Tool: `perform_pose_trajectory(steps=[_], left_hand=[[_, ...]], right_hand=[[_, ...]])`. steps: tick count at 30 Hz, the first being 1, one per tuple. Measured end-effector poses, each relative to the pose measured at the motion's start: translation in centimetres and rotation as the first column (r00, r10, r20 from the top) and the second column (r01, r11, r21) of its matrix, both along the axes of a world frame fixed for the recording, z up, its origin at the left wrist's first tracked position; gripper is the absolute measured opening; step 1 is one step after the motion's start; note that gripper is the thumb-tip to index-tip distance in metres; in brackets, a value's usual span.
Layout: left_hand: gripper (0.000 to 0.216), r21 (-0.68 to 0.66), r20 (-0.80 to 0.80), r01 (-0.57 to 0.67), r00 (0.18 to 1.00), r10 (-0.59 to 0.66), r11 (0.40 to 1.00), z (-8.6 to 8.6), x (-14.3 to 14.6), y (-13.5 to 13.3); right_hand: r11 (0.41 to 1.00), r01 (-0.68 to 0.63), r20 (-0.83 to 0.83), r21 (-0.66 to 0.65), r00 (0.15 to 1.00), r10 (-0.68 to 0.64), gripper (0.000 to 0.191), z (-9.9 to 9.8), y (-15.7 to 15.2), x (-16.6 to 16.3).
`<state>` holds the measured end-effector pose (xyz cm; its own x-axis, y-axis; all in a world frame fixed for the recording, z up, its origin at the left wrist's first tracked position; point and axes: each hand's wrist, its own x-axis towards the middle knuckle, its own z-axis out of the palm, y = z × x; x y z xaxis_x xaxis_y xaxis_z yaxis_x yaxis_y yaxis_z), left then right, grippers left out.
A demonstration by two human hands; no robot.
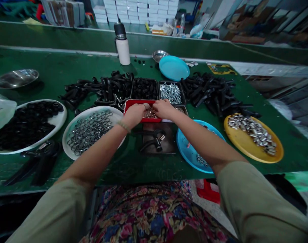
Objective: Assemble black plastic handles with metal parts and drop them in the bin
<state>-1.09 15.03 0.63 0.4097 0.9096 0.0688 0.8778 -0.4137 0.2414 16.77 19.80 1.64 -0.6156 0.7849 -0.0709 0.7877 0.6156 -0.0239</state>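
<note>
Both hands are at a red tray (127,105) of small coppery metal pieces (150,113). My left hand (135,113) reaches over the tray's left side, its fingers curled together among the pieces. From the right, my right hand (164,108) dips in with bent, closed fingers. Whatever either hand pinches is too small to make out. Just in front of the tray, a black hand gripper (157,140) with a small spring lies on a dark metal plate (169,147). Behind are a black bin of screws (170,93) and one of small black parts (144,88).
Piles of black handles (113,88) lie on both sides. Around me stand a white plate of metal rings (90,131), a blue plate (185,148), a yellow plate of metal sleeves (252,148) and a plate of black parts (22,125). A bottle (123,50) stands behind.
</note>
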Motion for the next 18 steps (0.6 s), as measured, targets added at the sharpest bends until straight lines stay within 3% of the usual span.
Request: perform_pose_trajectory(steps=[3, 6, 11, 14, 18], left_hand=[[0.036, -0.090, -0.053, 0.046, 0.997, -0.051, 0.995, -0.6, 0.6, 4.4], [0.035, -0.089, -0.045, 0.070, 0.996, -0.074, 0.994, -1.2, 1.4, 5.3], [0.041, -0.132, 0.000, 0.101, 0.995, -0.102, 0.986, -1.7, 1.8, 4.9], [0.037, -0.129, -0.022, 0.079, 0.996, -0.082, 0.989, -1.8, 1.8, 5.1], [0.033, -0.113, 0.005, 0.046, 0.999, -0.046, 0.993, -1.9, 1.6, 5.1]], right_hand=[[0.990, 0.097, -0.274, -0.105, 0.954, -0.123, 0.023, 0.8, -1.9, 1.8], [0.956, 0.150, -0.383, -0.254, 0.892, -0.241, 0.025, 0.7, -5.6, 4.2], [0.906, 0.178, -0.217, -0.385, 0.936, -0.277, 0.020, -1.2, -10.3, 6.6], [0.914, 0.176, -0.142, -0.365, 0.960, -0.242, 0.021, -1.7, -10.5, 6.4], [0.935, 0.148, -0.023, -0.324, 0.986, -0.164, 0.022, -1.1, -10.0, 5.7]])
